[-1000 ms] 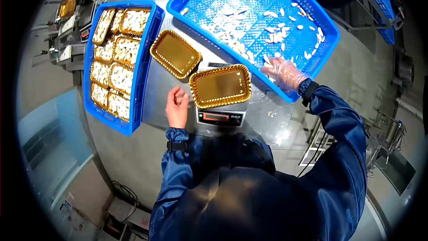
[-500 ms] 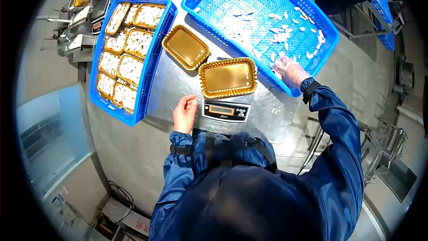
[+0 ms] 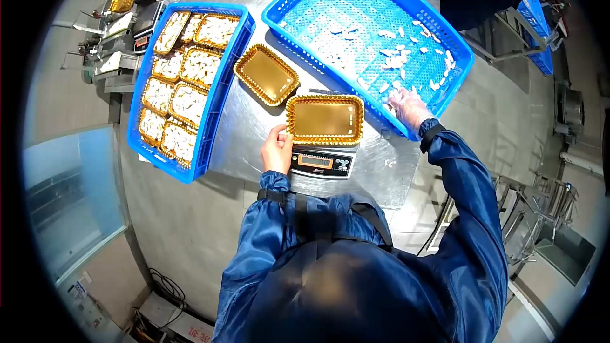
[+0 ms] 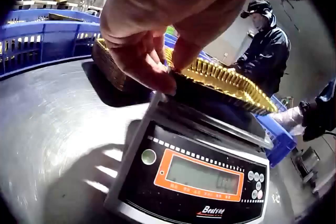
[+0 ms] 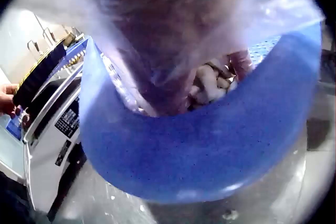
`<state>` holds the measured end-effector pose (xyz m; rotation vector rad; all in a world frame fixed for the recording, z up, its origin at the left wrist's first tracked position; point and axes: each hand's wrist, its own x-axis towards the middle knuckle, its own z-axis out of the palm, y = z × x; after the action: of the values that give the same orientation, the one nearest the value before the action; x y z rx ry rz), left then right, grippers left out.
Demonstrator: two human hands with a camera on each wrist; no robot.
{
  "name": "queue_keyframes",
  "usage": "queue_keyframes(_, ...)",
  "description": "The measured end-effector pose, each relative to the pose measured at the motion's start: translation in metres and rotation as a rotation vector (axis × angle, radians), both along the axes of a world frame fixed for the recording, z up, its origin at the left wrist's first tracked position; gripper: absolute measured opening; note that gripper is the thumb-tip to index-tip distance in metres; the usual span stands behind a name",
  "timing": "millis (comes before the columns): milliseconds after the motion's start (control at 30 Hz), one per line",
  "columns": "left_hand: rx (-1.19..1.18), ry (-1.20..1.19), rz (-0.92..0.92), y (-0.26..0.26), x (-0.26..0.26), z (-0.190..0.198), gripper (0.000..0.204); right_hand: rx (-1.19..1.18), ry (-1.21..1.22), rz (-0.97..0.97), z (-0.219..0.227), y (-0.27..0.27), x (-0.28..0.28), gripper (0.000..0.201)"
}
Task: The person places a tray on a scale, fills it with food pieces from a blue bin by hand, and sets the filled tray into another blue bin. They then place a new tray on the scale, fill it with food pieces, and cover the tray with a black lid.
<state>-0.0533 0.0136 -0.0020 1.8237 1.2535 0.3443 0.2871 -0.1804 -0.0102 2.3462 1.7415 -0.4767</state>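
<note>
A gold tray (image 3: 325, 121) with a fluted rim sits on a digital scale (image 3: 322, 164). My bare left hand (image 3: 277, 150) pinches the tray's near left corner between thumb and fingers, as the left wrist view shows. My right hand (image 3: 408, 109), in a clear plastic glove, reaches into the near corner of a large blue crate (image 3: 298, 47). Its fingers curl round pale food pieces (image 5: 209, 83), partly hidden by the glove and the crate's rim. More pale pieces (image 3: 395, 60) lie scattered over the crate's floor.
A second gold tray (image 3: 267, 75) lies on the metal table (image 3: 244, 133), left of the scale. Further left, a blue crate (image 3: 210, 124) holds several filled gold trays (image 3: 199, 67). Another person (image 4: 266, 45) in dark clothing stands across the table.
My left hand has moved up and right from beside the scale to the gold tray's corner and now pinches it. My right hand stays in the large crate's near corner.
</note>
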Motion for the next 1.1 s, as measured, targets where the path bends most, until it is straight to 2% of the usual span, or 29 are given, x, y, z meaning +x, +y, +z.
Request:
queue_keyframes(33,0.001,0.001,-0.001,0.001,-0.002,-0.003,0.028,-0.043,0.045,-0.067,-0.002,-0.001,0.0,0.035)
queue_keyframes(100,-0.263,-0.057,0.088,0.003,0.002,-0.001,0.026,-0.055,0.113,-0.147,-0.007,-0.004,0.002,0.035)
queue_keyframes(233,-0.323,-0.076,0.133,-0.002,0.003,0.008,0.024,-0.071,0.16,-0.138,-0.003,-0.005,0.003,0.039)
queue_keyframes(267,-0.324,-0.08,0.136,-0.001,-0.002,0.001,0.024,-0.071,0.157,-0.135,-0.001,-0.004,0.002,0.039)
queue_keyframes(333,-0.148,-0.014,0.069,0.001,-0.014,-0.018,0.025,-0.097,0.082,-0.093,-0.001,0.0,0.001,0.038)
queue_keyframes(400,-0.109,-0.011,0.092,0.004,-0.015,-0.001,0.022,-0.109,0.108,-0.126,0.007,0.003,-0.001,0.036)
queue_keyframes(467,-0.095,-0.006,0.088,0.009,-0.016,0.011,0.021,-0.039,0.253,-0.302,0.008,0.001,0.001,0.035)
queue_keyframes(500,-0.111,-0.031,0.094,0.011,-0.017,0.011,0.021,-0.034,0.436,-0.55,0.009,0.002,0.007,0.038)
queue_keyframes(533,-0.128,-0.057,0.099,0.013,-0.017,0.012,0.021,0.001,0.33,-0.425,0.01,0.002,0.01,0.04)
queue_keyframes(600,-0.126,-0.025,0.088,0.014,-0.015,0.012,0.022,-0.058,0.358,-0.434,0.02,0.001,0.016,0.04)
queue_keyframes(633,-0.098,-0.045,0.078,0.014,-0.014,0.009,0.023,0.022,0.372,-0.405,-0.004,-0.009,0.025,0.033)
queue_keyframes(667,-0.07,-0.066,0.069,0.013,-0.012,0.008,0.023,0.02,0.367,-0.408,0.001,-0.009,0.024,0.033)
queue_keyframes(767,-0.02,-0.05,0.033,0.01,-0.007,0.008,0.028,0.256,0.309,-0.351,0.015,-0.003,0.022,0.033)
queue_keyframes(867,-0.034,-0.056,0.005,0.009,0.0,0.005,0.033,0.41,0.456,-0.293,0.063,0.028,-0.02,0.033)
queue_keyframes(900,0.011,-0.074,-0.006,0.007,0.002,0.004,0.034,0.433,0.497,-0.215,0.076,0.038,-0.038,0.033)
queue_keyframes(1000,0.046,-0.094,-0.007,0.004,0.009,0.004,0.037,0.553,0.661,0.05,0.072,0.07,-0.085,0.032)
queue_keyframes(1067,0.005,-0.063,-0.011,0.004,0.01,0.001,0.038,0.405,0.643,0.069,0.085,0.092,-0.115,0.034)
queue_keyframes(1100,0.009,-0.03,-0.031,0.005,0.01,0.002,0.04,0.32,0.625,0.051,0.079,0.098,-0.124,0.036)
